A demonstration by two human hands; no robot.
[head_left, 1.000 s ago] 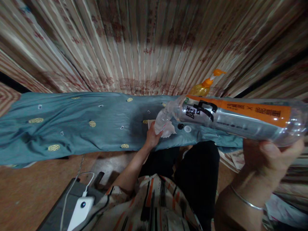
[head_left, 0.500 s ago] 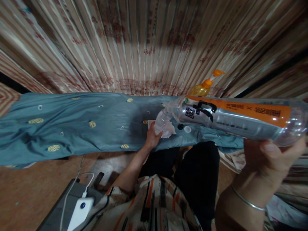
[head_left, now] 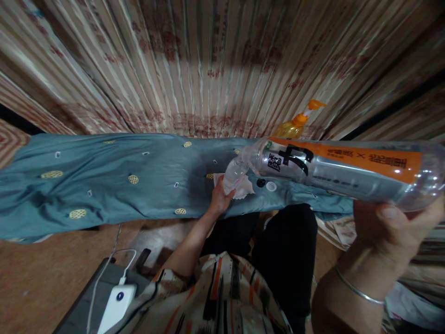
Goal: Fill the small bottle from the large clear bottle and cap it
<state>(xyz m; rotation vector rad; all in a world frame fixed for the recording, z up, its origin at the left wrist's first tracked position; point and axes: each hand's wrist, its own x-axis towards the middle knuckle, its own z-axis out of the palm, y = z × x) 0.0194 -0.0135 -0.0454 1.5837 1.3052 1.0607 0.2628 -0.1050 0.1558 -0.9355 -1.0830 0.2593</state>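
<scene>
My right hand (head_left: 399, 227) grips a large clear plastic bottle (head_left: 340, 169) with an orange and silver label, near its base. The bottle lies tilted in the air, its neck lower and pointing left. At its mouth is a smaller clear bottle (head_left: 232, 174), slanted, with my left hand (head_left: 221, 195) wrapped round it. The two necks meet or overlap; I cannot tell whether liquid passes between them. Beneath the small bottle a white tissue (head_left: 246, 188) lies on the cloth. Right of it are a black cap (head_left: 260, 183) and a white cap (head_left: 271, 186).
A teal patterned cloth (head_left: 104, 185) covers the long surface ahead. Behind the large bottle stands a yellow pump bottle (head_left: 290, 130) with an orange top. A pleated curtain (head_left: 208, 69) hangs at the back. At lower left, a white power bank (head_left: 118, 306) with a cable rests on a dark surface.
The large bottle and my right hand have shifted very slightly. My left hand and the small bottle stay put.
</scene>
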